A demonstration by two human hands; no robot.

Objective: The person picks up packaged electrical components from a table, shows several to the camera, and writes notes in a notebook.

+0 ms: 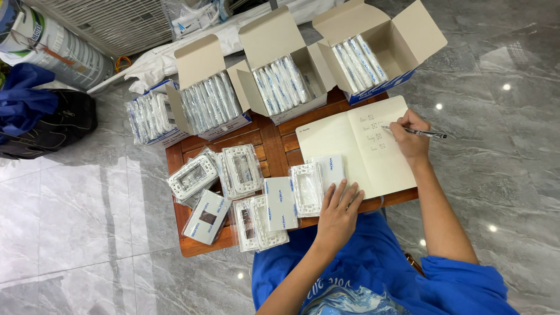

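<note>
An open notebook (350, 146) with cream pages lies on a small wooden table (274, 143). My right hand (410, 137) grips a silver pen (423, 133), its tip on the right-hand page beside a short handwritten list. My left hand (338, 211) rests flat, fingers spread, on the notebook's near edge, touching a white wrapped switch plate (307, 188). Several more wrapped white switch plates (239, 169) lie scattered over the table's left half.
Three open cardboard boxes (201, 58) (274, 38) (408, 32) filled with wrapped plates stand along the table's far edge. A stack of plates (149, 116), a dark bag (52, 125), blue cloth (23, 99) and a large can (58, 49) sit on the grey tiled floor at left.
</note>
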